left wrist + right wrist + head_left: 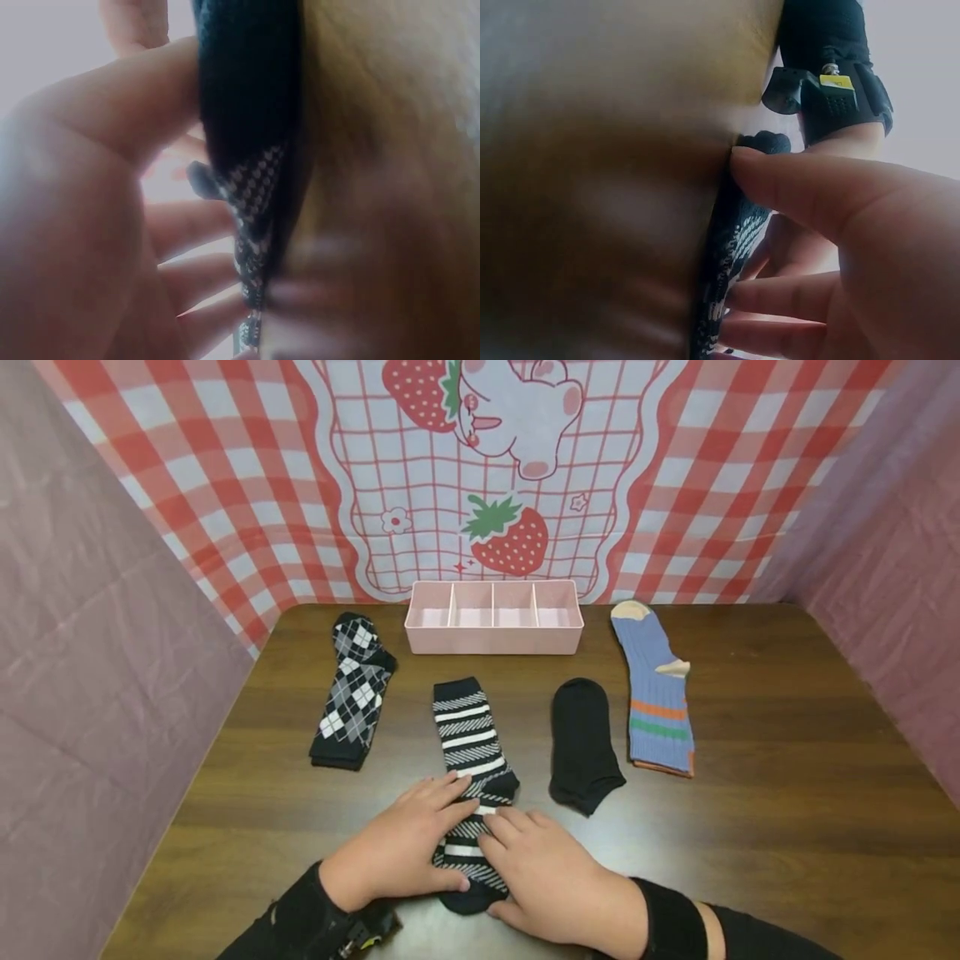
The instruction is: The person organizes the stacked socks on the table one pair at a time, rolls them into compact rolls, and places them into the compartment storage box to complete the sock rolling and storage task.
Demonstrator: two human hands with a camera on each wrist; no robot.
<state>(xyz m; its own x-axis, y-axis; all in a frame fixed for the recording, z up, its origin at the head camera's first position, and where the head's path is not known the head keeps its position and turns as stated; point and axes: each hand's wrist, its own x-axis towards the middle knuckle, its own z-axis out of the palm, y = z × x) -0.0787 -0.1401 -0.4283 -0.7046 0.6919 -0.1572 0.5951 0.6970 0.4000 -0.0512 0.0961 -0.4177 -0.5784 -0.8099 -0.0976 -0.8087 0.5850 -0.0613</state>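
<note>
A black-and-white striped pair of socks (472,735) lies lengthwise on the table in the head view, its near end between my hands. My left hand (397,847) rests on its left edge, fingers extended over the fabric and thumb near the dark end. From the right, my right hand (558,881) touches the opposite edge, fingers loosely bent on top. In the left wrist view the left thumb lies against the dark end of the sock (251,82). The right wrist view shows the right thumb beside the sock's end (739,202) and the fingers along its side.
Argyle socks (352,693) lie at the left. Black ankle socks (583,743) and blue socks with orange and green stripes (656,702) lie at the right. A pink box (493,642) with several compartments stands at the table's back edge, before a checked cloth (705,468).
</note>
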